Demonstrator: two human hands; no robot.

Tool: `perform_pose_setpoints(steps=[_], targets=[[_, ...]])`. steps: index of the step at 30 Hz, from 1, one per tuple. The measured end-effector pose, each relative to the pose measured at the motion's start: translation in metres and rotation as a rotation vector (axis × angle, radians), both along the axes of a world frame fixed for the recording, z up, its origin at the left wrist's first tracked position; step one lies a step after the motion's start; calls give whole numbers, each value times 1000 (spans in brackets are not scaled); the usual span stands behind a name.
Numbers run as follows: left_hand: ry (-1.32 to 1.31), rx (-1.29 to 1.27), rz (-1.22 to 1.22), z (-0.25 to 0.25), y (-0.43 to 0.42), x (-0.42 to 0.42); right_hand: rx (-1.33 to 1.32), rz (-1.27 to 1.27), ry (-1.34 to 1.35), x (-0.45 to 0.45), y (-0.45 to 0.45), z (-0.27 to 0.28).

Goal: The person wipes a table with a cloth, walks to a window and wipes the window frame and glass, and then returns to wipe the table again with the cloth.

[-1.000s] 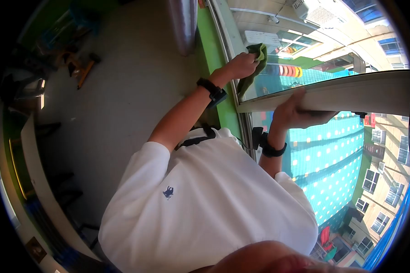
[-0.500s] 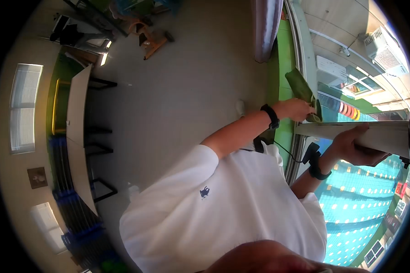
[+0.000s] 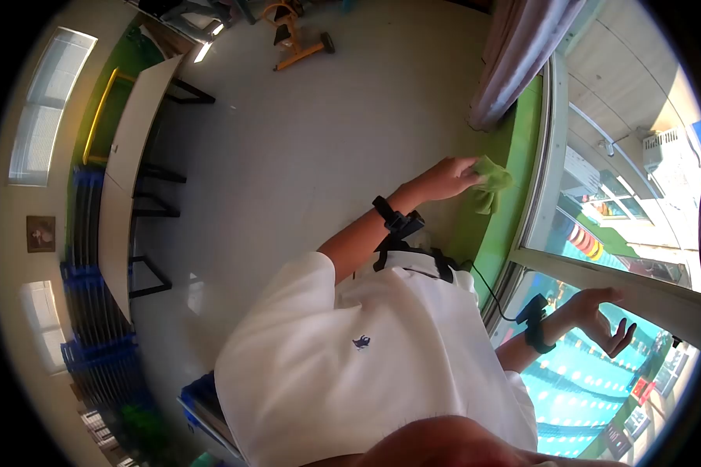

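Observation:
My left hand (image 3: 449,179) is closed on a bunched green cloth (image 3: 491,184). The cloth hangs from the fingers in front of the green wall below the windows. To the right, my right hand (image 3: 597,317) is open with its fingers curled and apart, and nothing is in it. It is beside the pale window frame bar (image 3: 639,289); whether the thumb touches the bar I cannot tell. Both wrists wear black bands, and a thin black cable runs to the one on the right.
Windows line the right side, with a swimming pool (image 3: 576,389) outside. A pink curtain (image 3: 518,66) hangs at the upper right. Along the left stand long tables (image 3: 125,167) and stacked chairs (image 3: 86,257). An orange exercise machine (image 3: 304,54) stands on the floor ahead.
My left hand has drawn back from the window frame to the left with the cloth. The right hand has let go of the frame bar and opened. The view has turned.

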State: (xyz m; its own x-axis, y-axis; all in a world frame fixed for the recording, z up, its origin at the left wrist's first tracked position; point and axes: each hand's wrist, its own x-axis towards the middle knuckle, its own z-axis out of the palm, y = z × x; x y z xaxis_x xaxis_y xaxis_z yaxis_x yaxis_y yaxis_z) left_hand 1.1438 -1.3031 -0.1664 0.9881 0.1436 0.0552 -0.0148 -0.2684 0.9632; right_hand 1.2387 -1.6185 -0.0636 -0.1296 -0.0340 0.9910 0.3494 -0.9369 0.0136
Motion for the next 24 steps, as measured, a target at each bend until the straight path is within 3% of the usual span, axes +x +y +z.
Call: perform_pose_setpoints(steps=[1, 2, 3, 4, 7, 8, 10, 13, 17, 19, 21, 24], targets=[[-11, -21, 47, 12, 12, -16, -50, -14, 22, -7, 6, -1], [-13, -46, 69, 24, 22, -32, -9, 228, 69, -8, 23, -10], [-14, -68, 85, 34, 34, -53, -31, 286, 215, -19, 46, -25], [-21, -75, 118, 44, 45, -75, -38, 461, 415, -34, 79, -36], [45, -20, 131, 60, 68, -126, -454, 1090, 1093, -77, 176, -41], [-104, 49, 214, 59, 72, -143, -644, 1169, 1014, -89, 204, -51], [-263, 76, 285, 62, 88, -174, -656, 1510, 1139, -122, 246, -71], [-140, 56, 364, 52, 108, -235, -677, 1688, 1147, -176, 306, -68], [-56, -29, 371, 54, 129, -299, -961, 1623, 1042, -195, 370, -82], [-32, -119, 381, 66, 144, -329, -978, 1630, 1014, -213, 401, -79], [-144, -22, 450, 62, 156, -358, -715, 1687, 1383, -244, 426, -68], [-305, 227, 470, 52, 178, -378, -930, 1783, 1469, -282, 458, -72]])
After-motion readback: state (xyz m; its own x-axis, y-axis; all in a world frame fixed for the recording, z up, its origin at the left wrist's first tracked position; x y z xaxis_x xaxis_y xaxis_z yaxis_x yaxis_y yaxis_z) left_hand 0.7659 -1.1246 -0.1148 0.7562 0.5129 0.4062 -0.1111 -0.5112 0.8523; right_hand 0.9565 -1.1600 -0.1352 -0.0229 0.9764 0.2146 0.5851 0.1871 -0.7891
